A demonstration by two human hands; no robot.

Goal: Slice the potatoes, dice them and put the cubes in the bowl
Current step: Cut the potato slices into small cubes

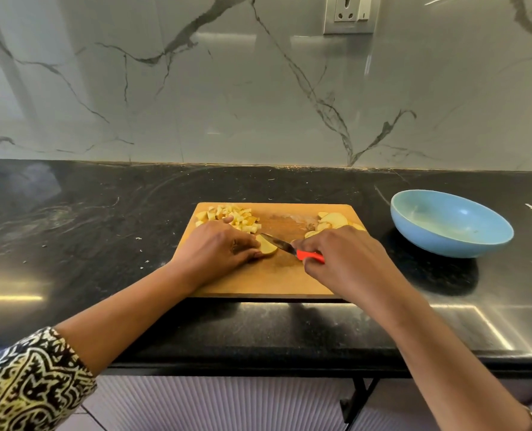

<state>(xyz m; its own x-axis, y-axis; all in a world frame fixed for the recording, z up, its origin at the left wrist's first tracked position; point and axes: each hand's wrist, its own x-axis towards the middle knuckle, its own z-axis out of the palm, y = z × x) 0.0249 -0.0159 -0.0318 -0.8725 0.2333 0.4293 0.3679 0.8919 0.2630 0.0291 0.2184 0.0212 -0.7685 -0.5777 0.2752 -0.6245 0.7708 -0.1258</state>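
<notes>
One potato slice point(269, 248): left part covered by left grip point(218, 248).
One knife point(281, 245): orange handle mostly enclosed in right grip point(342, 259).
Pile of slices point(331, 219), board's far right corner: near side behind right grip.
Pile of cubes point(238, 216), far left corner: near edge behind left grip.
One cutting board point(258, 281): near right corner under forearm.
The bench point(87, 213): cut off left and right.
Some white specks point(138, 238): too small to identify.

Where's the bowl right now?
Head view, right side: the blue bowl sits on the black counter just right of the cutting board, beyond the right hand holding the knife.
</notes>
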